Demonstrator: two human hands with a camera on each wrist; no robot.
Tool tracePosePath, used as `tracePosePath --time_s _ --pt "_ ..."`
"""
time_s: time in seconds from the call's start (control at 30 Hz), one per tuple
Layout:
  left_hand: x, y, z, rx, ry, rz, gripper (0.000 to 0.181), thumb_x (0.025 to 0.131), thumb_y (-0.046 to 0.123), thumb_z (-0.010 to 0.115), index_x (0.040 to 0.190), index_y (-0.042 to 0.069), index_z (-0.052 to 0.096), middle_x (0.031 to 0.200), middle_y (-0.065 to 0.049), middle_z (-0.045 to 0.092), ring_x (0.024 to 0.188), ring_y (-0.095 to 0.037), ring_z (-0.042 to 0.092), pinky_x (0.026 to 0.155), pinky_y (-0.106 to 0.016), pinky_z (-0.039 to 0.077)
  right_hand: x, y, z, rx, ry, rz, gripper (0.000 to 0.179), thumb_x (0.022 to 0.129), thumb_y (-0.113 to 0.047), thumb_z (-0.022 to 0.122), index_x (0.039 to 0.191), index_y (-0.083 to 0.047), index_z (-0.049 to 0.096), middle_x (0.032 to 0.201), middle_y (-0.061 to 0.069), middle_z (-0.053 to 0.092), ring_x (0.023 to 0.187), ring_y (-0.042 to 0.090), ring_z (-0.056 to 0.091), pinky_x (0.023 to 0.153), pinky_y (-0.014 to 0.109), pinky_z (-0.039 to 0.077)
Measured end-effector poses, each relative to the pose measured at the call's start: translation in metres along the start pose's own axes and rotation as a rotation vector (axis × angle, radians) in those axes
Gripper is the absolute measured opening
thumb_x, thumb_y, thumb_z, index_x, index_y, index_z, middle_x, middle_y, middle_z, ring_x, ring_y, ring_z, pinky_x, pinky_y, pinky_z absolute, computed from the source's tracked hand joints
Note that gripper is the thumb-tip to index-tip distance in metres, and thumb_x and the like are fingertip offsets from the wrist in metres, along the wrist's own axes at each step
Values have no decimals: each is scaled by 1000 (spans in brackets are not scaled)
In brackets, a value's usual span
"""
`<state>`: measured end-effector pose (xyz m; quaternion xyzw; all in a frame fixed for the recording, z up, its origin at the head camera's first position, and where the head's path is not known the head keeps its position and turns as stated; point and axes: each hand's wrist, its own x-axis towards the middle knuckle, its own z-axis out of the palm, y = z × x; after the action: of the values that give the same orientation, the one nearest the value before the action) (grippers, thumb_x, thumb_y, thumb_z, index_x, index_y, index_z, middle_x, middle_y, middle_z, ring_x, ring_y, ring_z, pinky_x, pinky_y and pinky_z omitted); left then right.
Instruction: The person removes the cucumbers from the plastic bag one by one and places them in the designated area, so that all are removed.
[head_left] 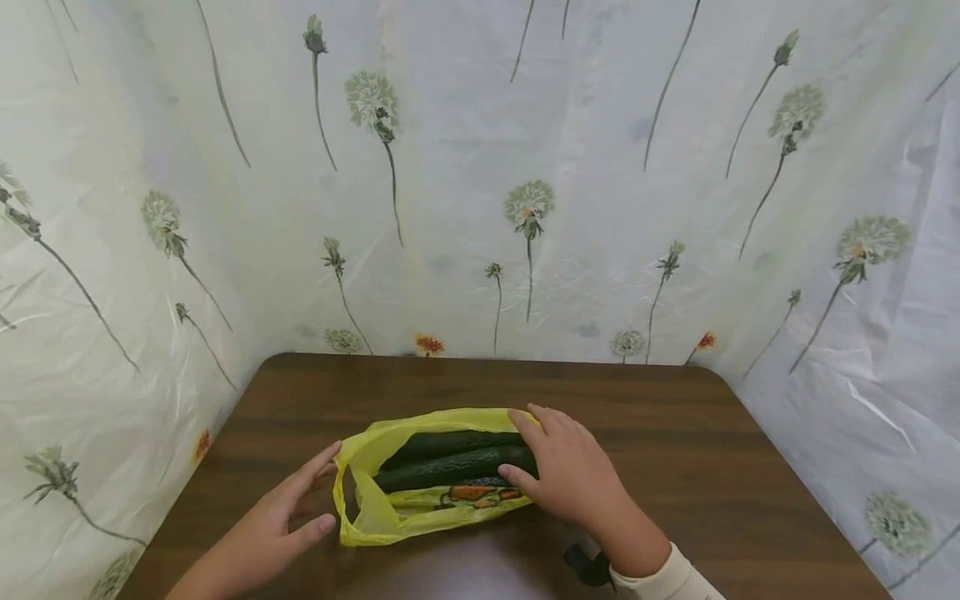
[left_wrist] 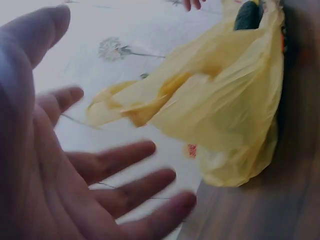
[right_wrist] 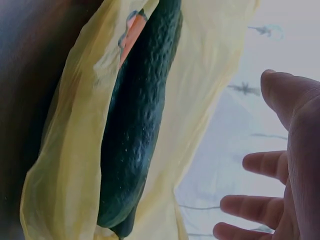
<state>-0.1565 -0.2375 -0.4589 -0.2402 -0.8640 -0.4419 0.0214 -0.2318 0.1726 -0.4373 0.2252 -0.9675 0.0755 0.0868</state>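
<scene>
A yellow plastic bag [head_left: 367,521] lies on its side on the table, its mouth spread wide. Inside it are two dark green cucumbers [head_left: 457,465] with bumpy skin, side by side. An orange print with dark outlines shows on the bag's inner side. My left hand [head_left: 273,529] is beside the bag's left end, thumb and fingers spread; in the left wrist view the palm [left_wrist: 45,185] faces the bag [left_wrist: 230,105] with a gap between. My right hand [head_left: 573,467] is over the right end, fingers extended. The right wrist view shows its fingers [right_wrist: 255,207] apart from the cucumber [right_wrist: 137,120].
The dark brown wooden table [head_left: 675,433] has rounded far corners. A pale curtain [head_left: 450,208] printed with dandelions surrounds its back and sides. A black strap-like piece [head_left: 587,565] sits at my right wrist, next to a cream sleeve [head_left: 663,579].
</scene>
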Motion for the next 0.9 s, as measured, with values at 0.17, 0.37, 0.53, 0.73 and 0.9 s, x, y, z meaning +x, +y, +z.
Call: tracePosePath --time_s 0.17,0.37,0.53,0.73,0.9 --pt "6 -1 14 -42 -61 57 61 105 20 63 162 24 40 150 -11 50 126 -5 55 91 -32 60 -2 -4 5 6 1 -9 81 94 -66 64 161 -23 44 158 14 49 143 37 48 114 61 41" --pt "21 0 24 34 -8 45 50 103 24 68 150 13 55 124 -6 55 101 -9 60 82 -28 61 -3 -9 12 -16 60 -55 77 95 -67 63 156 -22 51 151 11 55 136 35 54 109 59 46" --pt "28 0 26 -10 104 22 60 96 10 74 151 3 52 123 -12 54 88 -7 66 74 -27 62 0 -15 19 -8 79 -112 74 95 -66 63 152 -20 56 143 6 59 130 30 58 103 56 51" --pt "37 -4 31 -101 235 -66 73 92 0 74 158 12 45 142 -12 47 85 -12 54 72 -24 58 8 -21 26 14 29 -144 69 95 -63 65 150 -20 58 138 4 62 128 28 58 105 53 51" --pt "40 -12 39 -180 300 -73 78 90 -5 72 160 13 42 149 -17 41 79 -16 51 66 -23 53 17 -29 31 1 -37 -169 66 98 -61 62 150 -20 58 140 3 63 130 27 58 108 50 50"
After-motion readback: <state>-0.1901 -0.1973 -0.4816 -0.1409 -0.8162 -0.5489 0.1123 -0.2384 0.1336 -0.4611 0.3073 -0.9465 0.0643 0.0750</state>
